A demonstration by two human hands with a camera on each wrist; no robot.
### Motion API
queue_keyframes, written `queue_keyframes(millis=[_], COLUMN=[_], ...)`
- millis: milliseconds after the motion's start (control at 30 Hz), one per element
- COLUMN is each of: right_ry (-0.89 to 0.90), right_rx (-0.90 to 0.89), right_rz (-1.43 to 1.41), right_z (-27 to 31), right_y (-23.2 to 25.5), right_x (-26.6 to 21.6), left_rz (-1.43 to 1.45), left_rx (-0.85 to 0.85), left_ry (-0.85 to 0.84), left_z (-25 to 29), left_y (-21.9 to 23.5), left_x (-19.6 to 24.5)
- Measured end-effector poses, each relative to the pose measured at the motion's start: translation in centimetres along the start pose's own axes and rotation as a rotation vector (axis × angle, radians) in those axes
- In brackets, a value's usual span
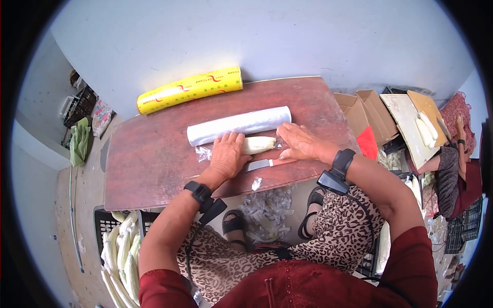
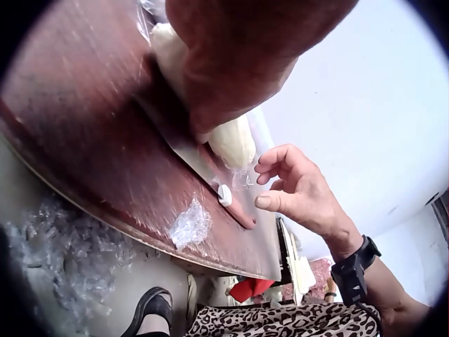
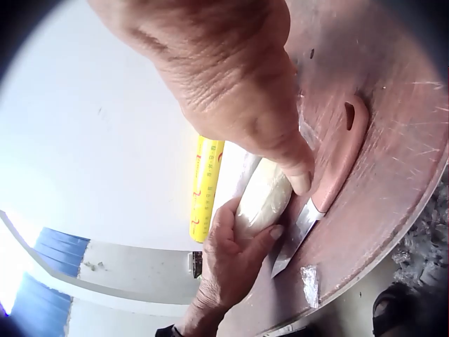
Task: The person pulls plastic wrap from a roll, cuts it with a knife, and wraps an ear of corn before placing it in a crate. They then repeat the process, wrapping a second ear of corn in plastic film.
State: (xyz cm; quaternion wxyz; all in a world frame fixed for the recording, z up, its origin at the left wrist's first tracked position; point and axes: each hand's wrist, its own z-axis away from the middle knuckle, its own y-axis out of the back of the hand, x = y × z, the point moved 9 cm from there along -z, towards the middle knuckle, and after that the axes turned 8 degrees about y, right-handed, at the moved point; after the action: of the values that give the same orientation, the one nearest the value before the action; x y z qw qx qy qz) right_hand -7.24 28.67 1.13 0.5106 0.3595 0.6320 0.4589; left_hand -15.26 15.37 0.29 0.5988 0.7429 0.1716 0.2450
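A pale, peeled vegetable shoot (image 1: 259, 144) in clear plastic film lies on the table, in front of a big roll of cling film (image 1: 239, 126). My left hand (image 1: 226, 156) grips its left part, thumb on the near side and fingers over the far side, as the right wrist view shows (image 3: 235, 260). At the other end is my right hand (image 1: 300, 142), its fingers loosely bent and thumb apart, the fingertips right at the loose film (image 2: 243, 177). A knife (image 1: 267, 164) with a pinkish handle lies just in front of the shoot, its blade partly under my left hand in the head view.
A yellow printed roll (image 1: 190, 91) lies along the table's back edge by the wall. A crumpled film scrap (image 1: 257, 183) sits near the front edge. Crates of pale shoots (image 1: 123, 246) stand at the left; film waste (image 1: 267, 210) covers the floor. Another person (image 1: 459, 159) works at the right.
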Motion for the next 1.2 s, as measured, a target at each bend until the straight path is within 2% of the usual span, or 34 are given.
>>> queue_keyframes(millis=[33, 133, 233, 333, 433, 667, 733, 1033, 1133, 1200], right_ry=[0.022, -0.040, 0.071, -0.086, -0.141, -0.221, -0.255, -0.076, -0.064, -0.057], right_rx=[0.045, -0.025, 0.172, 0.220, 0.231, 0.289, 0.287, 0.344, 0.221, 0.207], right_rz=[0.052, -0.028, -0.155, -0.319, -0.318, -0.191, -0.142, 0.117, 0.236, 0.248], right_z=[-0.1, -0.3, -0.3, 0.0, 0.4, 0.4, 0.3, -0.7, -0.5, -0.5], right_y=[0.0, -1.2, 0.7, 1.4, 2.1, 3.2, 3.4, 4.3, 2.4, 2.1], right_x=[-0.2, 1.2, 1.7, 4.0, 4.4, 4.3, 4.3, 3.3, 3.9, 4.1], left_rz=[-0.004, -0.008, -0.008, -0.005, -0.004, 0.002, 0.030, 0.117, 0.116, 0.118], left_rx=[0.014, 0.025, 0.024, 0.028, 0.029, -0.030, 0.006, -0.005, -0.015, -0.020], left_ry=[-0.003, -0.003, -0.003, -0.005, -0.008, 0.019, -0.002, -0.030, -0.036, -0.040], left_z=[0.0, 0.0, 0.1, 0.1, 0.1, 0.0, 0.2, 0.1, 0.1, 0.1], left_y=[0.1, 0.2, 0.3, 0.2, 0.1, 0.1, 0.4, 0.7, 0.8, 0.9], left_x=[0.1, 0.1, 0.1, 0.1, 0.0, 0.0, 0.0, -0.5, -0.3, -0.4])
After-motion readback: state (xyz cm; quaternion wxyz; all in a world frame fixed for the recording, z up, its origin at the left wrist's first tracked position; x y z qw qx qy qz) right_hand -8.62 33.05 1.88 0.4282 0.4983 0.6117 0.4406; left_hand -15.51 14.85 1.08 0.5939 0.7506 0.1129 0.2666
